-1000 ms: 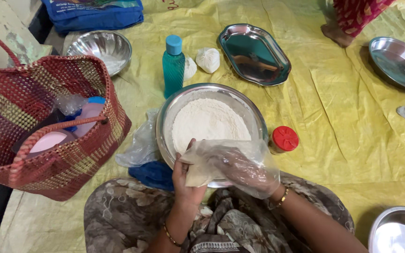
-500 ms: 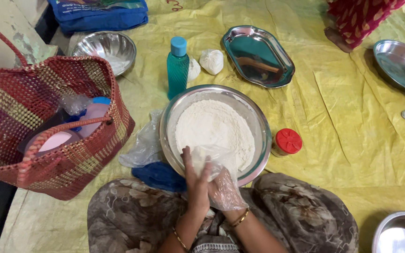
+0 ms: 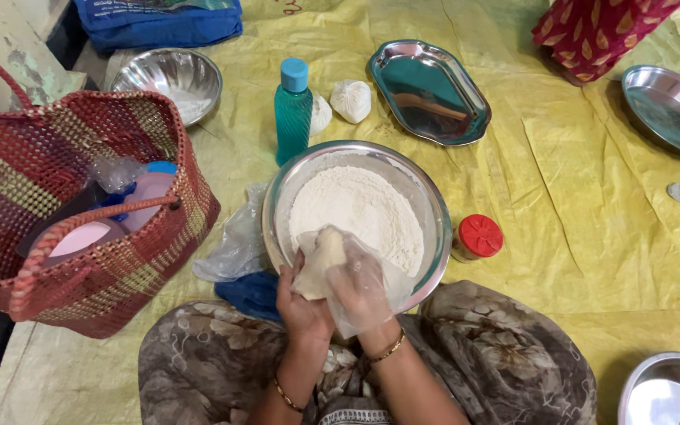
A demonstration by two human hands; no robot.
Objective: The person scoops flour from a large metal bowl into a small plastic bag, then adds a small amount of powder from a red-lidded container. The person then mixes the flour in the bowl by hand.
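A: Report the position of both hands.

B: The left hand (image 3: 299,303) and the right hand (image 3: 362,303) are pressed close together, both closed on a crumpled clear plastic bag (image 3: 348,271) dusted with flour. The bag sits at the near rim of the round steel bowl (image 3: 430,206), partly over it.

A: Contents of the bowl?

B: A mound of white flour (image 3: 360,208) (the bag covers its near edge).

A: Adjacent items?

B: A teal plastic bottle with a blue cap (image 3: 293,110) stands just behind the bowl. A small jar with a red lid (image 3: 478,236) lies beside it, to the right. A red woven basket (image 3: 64,205) stands to the left, on the yellow sheet (image 3: 576,212).
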